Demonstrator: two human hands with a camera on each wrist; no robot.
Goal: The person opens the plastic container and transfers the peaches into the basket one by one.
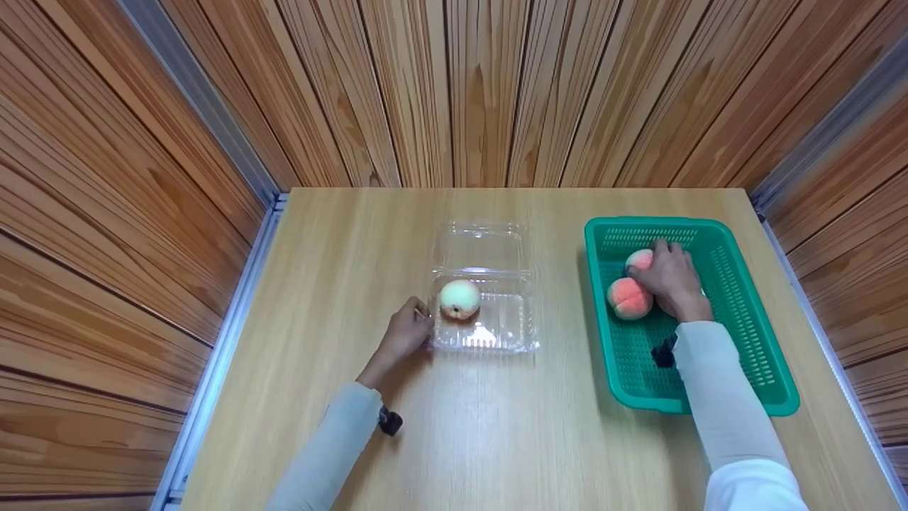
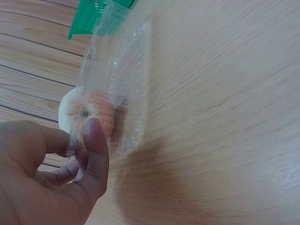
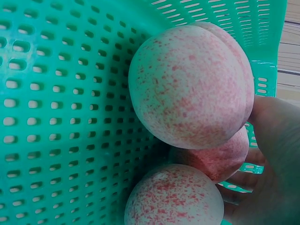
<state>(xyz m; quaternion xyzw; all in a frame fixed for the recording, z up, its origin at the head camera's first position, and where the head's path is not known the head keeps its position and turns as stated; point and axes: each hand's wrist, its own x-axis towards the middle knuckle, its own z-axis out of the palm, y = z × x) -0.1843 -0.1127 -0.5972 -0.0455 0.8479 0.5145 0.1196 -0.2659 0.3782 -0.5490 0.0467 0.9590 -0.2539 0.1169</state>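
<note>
My left hand (image 1: 408, 328) pinches the left edge of an open clear plastic clamshell box (image 1: 504, 312), thumb and fingers on its rim. In the box's near half sits one pale peach (image 1: 460, 299), at the left. My right hand (image 1: 672, 278) reaches into a green basket (image 1: 762, 341), thumb and fingers around the far peach (image 1: 640, 260). A redder peach (image 1: 630, 298) lies just nearer, beside the thumb. The right wrist view shows another speckled peach (image 3: 176, 199) by the fingers, mostly covered by the hand in the head view. The fingertips there are hidden behind the fruit.
The box's lid (image 1: 482, 247) lies folded back on the wooden table (image 1: 496, 440), away from me. Wood-panelled walls (image 1: 482, 92) with metal frame edges enclose the table at the back and sides. The basket's raised rim surrounds my right hand.
</note>
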